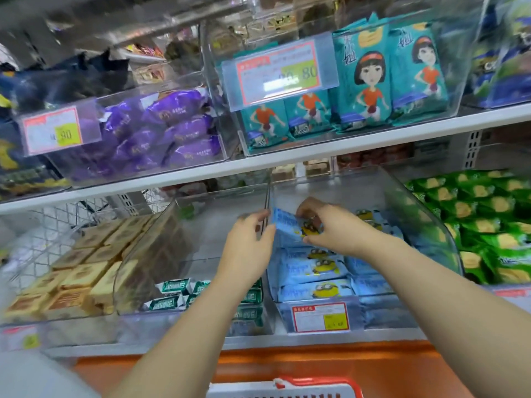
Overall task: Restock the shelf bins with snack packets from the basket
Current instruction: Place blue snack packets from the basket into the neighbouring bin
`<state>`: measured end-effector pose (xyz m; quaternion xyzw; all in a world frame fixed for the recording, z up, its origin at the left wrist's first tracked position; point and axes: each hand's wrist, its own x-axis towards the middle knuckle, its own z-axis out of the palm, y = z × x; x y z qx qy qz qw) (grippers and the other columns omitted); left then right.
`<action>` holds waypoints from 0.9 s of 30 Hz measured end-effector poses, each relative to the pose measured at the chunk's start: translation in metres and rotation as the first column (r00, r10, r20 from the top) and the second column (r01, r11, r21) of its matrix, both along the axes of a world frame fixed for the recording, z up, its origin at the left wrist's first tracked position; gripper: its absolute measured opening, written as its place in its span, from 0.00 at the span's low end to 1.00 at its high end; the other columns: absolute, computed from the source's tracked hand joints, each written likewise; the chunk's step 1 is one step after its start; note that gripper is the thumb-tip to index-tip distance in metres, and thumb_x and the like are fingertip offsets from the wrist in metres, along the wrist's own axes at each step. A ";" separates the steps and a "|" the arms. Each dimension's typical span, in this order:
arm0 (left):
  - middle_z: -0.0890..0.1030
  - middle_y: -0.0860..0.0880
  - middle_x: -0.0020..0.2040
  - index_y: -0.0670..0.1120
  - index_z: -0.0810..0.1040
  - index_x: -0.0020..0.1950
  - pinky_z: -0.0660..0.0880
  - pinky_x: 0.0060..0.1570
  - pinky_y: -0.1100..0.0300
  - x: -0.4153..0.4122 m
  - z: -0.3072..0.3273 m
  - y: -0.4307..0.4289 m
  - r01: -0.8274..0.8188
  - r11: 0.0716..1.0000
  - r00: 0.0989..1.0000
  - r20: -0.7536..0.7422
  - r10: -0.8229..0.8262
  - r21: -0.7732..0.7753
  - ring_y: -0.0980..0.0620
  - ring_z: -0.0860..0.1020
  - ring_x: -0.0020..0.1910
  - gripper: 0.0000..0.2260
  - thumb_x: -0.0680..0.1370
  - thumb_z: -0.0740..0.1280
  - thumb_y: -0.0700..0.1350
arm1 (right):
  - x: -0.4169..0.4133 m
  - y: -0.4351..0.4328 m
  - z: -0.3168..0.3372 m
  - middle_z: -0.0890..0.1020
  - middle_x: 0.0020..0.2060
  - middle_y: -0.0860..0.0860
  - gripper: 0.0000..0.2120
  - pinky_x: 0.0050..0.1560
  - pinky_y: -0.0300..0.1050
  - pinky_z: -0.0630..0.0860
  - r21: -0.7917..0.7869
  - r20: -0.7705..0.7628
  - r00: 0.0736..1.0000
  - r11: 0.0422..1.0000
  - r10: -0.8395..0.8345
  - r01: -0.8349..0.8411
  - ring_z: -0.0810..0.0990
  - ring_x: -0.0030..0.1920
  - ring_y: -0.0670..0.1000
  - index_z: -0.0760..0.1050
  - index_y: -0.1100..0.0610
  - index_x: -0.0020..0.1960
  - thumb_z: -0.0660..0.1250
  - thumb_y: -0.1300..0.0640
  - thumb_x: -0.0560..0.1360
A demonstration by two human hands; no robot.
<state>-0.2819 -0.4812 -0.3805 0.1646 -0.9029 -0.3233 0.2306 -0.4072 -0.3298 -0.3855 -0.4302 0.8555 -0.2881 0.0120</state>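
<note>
Both my hands reach into a clear plastic shelf bin (425, 225) on the lower shelf. My right hand (330, 225) grips a light blue snack packet (287, 225) with a yellow cartoon figure, held upright above the bin's stack. My left hand (253, 234) touches the packet's left edge, beside the bin's left wall. More blue packets (313, 288) of the same kind lie stacked in the bin's front half. The red and white basket rim (301, 386) shows at the bottom edge of the view.
Left of this bin stands a clear bin with green and white packets (172, 288), then tan square cakes (83, 271). Green packets (488, 225) fill the bin to the right. Above, on the upper shelf, are purple packets (161, 130) and teal packets (370, 81). An orange ledge (316, 360) runs below.
</note>
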 end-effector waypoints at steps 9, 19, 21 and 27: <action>0.70 0.57 0.61 0.55 0.71 0.71 0.70 0.56 0.64 -0.004 -0.024 -0.003 0.040 0.998 0.996 -0.081 -0.036 0.040 0.63 0.73 0.54 0.16 0.84 0.58 0.47 | -0.028 -0.020 -0.013 0.77 0.61 0.51 0.21 0.55 0.52 0.78 0.289 0.020 0.999 0.957 0.028 -0.033 0.77 0.56 0.54 0.69 0.47 0.64 0.72 0.52 0.74; 0.71 0.56 0.60 0.53 0.74 0.68 0.64 0.49 0.80 -0.004 -0.035 -0.007 0.046 0.998 0.993 -0.114 -0.042 0.038 0.70 0.71 0.52 0.14 0.84 0.58 0.45 | -0.023 -0.026 -0.028 0.76 0.66 0.48 0.20 0.62 0.46 0.74 0.513 -0.040 0.998 0.858 0.043 -0.017 0.74 0.64 0.54 0.72 0.47 0.70 0.66 0.54 0.79; 0.71 0.56 0.61 0.53 0.74 0.68 0.64 0.49 0.81 -0.004 -0.036 -0.007 0.039 0.998 0.992 -0.118 -0.034 0.040 0.69 0.72 0.52 0.14 0.84 0.58 0.45 | -0.020 -0.025 -0.028 0.76 0.66 0.49 0.20 0.62 0.47 0.73 0.521 -0.037 0.998 0.853 0.041 -0.016 0.72 0.65 0.54 0.71 0.47 0.71 0.64 0.54 0.79; 0.71 0.56 0.61 0.52 0.75 0.68 0.66 0.53 0.72 -0.002 -0.033 -0.005 0.046 0.998 0.991 -0.131 -0.039 0.050 0.61 0.73 0.56 0.14 0.84 0.58 0.44 | -0.007 -0.031 -0.031 0.79 0.60 0.53 0.18 0.59 0.56 0.76 0.492 -0.009 0.990 0.863 0.138 -0.115 0.76 0.59 0.57 0.78 0.50 0.60 0.56 0.63 0.76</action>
